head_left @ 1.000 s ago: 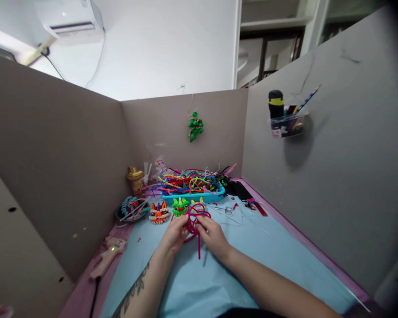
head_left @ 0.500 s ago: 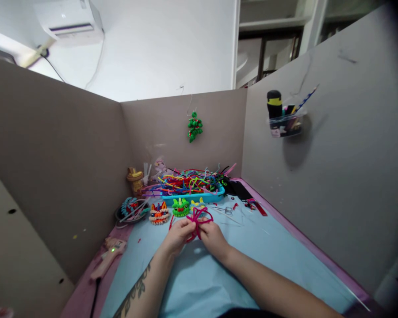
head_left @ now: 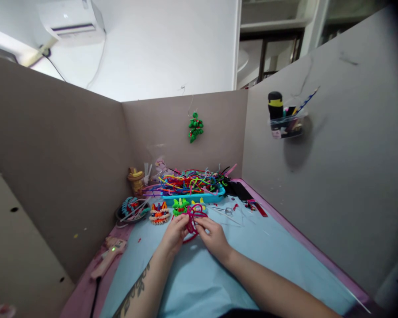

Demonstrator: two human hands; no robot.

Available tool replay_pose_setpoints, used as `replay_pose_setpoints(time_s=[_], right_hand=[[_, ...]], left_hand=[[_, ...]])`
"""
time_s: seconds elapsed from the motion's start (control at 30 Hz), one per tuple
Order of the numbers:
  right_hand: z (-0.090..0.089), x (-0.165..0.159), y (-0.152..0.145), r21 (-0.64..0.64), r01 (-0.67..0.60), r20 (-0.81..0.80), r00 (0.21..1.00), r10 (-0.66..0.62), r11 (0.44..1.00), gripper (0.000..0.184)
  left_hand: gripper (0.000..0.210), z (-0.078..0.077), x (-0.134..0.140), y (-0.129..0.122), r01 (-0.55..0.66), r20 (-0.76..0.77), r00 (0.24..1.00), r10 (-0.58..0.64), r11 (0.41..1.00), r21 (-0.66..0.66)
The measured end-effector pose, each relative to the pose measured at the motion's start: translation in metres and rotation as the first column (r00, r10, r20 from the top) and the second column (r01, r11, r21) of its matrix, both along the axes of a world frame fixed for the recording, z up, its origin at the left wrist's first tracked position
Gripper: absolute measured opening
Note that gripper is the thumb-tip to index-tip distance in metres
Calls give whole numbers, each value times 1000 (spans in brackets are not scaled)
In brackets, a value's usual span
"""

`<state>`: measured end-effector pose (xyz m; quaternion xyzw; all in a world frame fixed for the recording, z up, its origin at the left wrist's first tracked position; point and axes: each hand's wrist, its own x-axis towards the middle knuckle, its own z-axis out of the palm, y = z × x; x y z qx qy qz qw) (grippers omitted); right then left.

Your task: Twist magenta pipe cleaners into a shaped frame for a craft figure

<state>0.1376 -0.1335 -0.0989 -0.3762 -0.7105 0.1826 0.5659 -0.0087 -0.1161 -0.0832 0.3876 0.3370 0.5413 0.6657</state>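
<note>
Pinches a looped magenta fuzzy stem (head_left: 191,226) between left hand (head_left: 176,230) and right hand (head_left: 214,237), in front of the body and just above the blue-covered tabletop (head_left: 258,251). Keeps the left grip closed, thumb against fingertips, on the bundle's left side; meets it from the right with fingertips also drawn together on the near right part. Cannot tell exactly which strand. Lies between both hands, about equally near to either, with no single long axis: fans into thin, rounded loops away from the body, then bows in one arc below the fingertips. Looks soft, velvety and bendable. Partly overlaps, in this view, a pale yellow figure (head_left: 199,204), near a plump green horned figure (head_left: 180,206) and a tufted orange-and-cream figure (head_left: 159,213). Contrasts with slim metal scissors (head_left: 229,211) beyond the right hand and a smooth turquoise tray (head_left: 194,200) heaped with tangled, multicoloured stems (head_left: 192,182).
</note>
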Motion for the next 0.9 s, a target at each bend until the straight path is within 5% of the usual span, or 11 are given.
replay_pose_setpoints(time_s=[0.17, 0.3, 0.7, 0.9], right_hand=[[11, 10, -2, 131, 142, 7, 990, -144, 981, 12], [14, 16, 2, 104, 84, 56, 994, -91, 991, 12], [13, 12, 3, 12, 26, -78, 997, -25, 1000, 3], [13, 12, 1, 71, 44, -62, 997, -40, 996, 7]], left_hand=[[25, 0, -1, 0, 31, -192, 981, 1, 986, 164], [28, 3, 0, -1, 26, -328, 942, 69, 960, 278], [24, -3, 1, -1, 70, -418, 905, 83, 939, 338], [24, -1, 2, -3, 78, -457, 884, 99, 932, 353]])
